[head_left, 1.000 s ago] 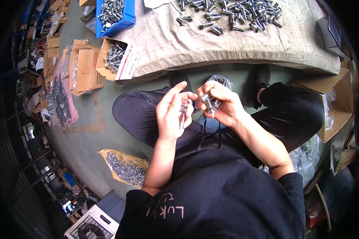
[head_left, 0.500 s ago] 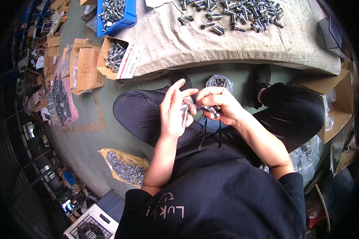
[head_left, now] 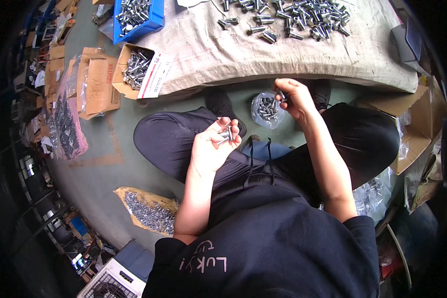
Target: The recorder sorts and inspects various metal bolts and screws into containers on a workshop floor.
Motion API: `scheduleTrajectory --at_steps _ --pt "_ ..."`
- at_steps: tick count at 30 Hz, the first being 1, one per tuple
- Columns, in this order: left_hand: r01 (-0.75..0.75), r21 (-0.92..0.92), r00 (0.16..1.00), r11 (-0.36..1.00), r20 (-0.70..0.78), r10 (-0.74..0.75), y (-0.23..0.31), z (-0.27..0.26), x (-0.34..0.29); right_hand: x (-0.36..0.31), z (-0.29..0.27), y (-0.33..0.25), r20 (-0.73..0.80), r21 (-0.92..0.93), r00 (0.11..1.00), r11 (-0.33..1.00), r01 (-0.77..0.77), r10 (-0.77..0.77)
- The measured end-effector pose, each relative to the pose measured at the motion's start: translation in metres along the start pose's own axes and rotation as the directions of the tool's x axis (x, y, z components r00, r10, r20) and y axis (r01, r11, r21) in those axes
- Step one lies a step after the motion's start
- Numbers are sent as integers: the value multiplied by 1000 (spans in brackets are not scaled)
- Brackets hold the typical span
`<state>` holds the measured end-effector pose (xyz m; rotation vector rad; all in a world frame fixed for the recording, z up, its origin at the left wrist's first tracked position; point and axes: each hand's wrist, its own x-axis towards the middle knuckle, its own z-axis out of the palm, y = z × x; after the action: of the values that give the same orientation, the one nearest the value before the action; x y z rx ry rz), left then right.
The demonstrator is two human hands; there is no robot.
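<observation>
Curled round some shiny metal cylindrical fittings with wider heads (head_left: 226, 134), my left hand (head_left: 206, 148) is palm up above my left thigh. My right hand (head_left: 296, 98) is farther forward, by the edge of the cloth-covered table, and pinches a small dark metal piece (head_left: 281, 94) whose form is mostly hidden by the fingers. Just left of that hand, a clear plastic bag (head_left: 256, 118) on the floor holds many metal pieces. Similar headed metal fittings (head_left: 303, 20) lie loose in a heap on the tabletop.
A blue bin (head_left: 157, 22) and an open carton (head_left: 118, 79), both with metal fittings, stand at the table's left. Another open carton (head_left: 407, 149) is at right. Small metal parts (head_left: 149, 211) lie on a yellowish sheet at lower left, near a white slatted appliance (head_left: 111, 278).
My hands have moved apart. The right went forward and right, past the plastic bag, uncovering it; the left dropped slightly and its fingers curled in over the fittings.
</observation>
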<state>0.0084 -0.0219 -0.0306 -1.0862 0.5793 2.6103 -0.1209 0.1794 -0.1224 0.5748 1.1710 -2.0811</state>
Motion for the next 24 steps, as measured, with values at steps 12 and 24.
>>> scheduleTrajectory --at_steps 12,24 --pt "76 112 995 991 -70 -69 -14 -7 6 49 -12 67 -255 -448 902 784 -430 349" --pt "1 638 1000 770 16 -15 -19 12 17 -80 78 6 672 -644 729 383 662 -128"
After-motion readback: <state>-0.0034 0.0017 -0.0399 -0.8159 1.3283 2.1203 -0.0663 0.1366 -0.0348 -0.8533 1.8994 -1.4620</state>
